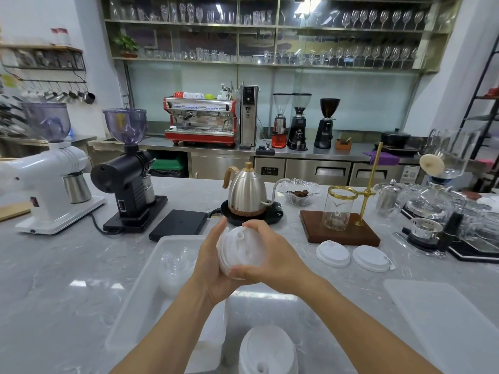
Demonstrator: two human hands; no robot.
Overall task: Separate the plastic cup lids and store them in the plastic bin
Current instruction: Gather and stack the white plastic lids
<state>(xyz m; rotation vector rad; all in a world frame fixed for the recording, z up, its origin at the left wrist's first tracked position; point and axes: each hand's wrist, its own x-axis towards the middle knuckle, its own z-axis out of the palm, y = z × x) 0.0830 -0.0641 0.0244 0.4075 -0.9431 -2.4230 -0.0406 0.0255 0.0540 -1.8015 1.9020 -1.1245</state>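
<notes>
Both hands wrapped round a short stack of white lids [239, 255], held up over the counter. Left hand [213, 268] cupping the stack from behind and below, fingers curled about its rim; right hand [272, 261] clamped over the front, thumb pressed along the lower edge, fingers hooked over the top. Sip hole facing the camera, several rims showing at the left side of the stack, so apparently more than one lid nested together.

Directly below and to the left, the plastic bin [172, 240], with clear domed lids [176, 265] lying inside. Near the bottom edge, another white stack [266, 352], seemingly in a second compartment or bin; hard to tell which. To the right on the counter, two loose white lids [352, 256] side by side, just in front of a wooden stand [343, 233] holding a glass jug.

Risks from here, as a guess: tightly nested lids giving way all at once and springing out over the counter rather than into the bin; too hard a squeeze buckling the thin plastic; two lids coming away stuck together and counted as one. Kettle [247, 191] close behind, within reach of a stray elbow.
</notes>
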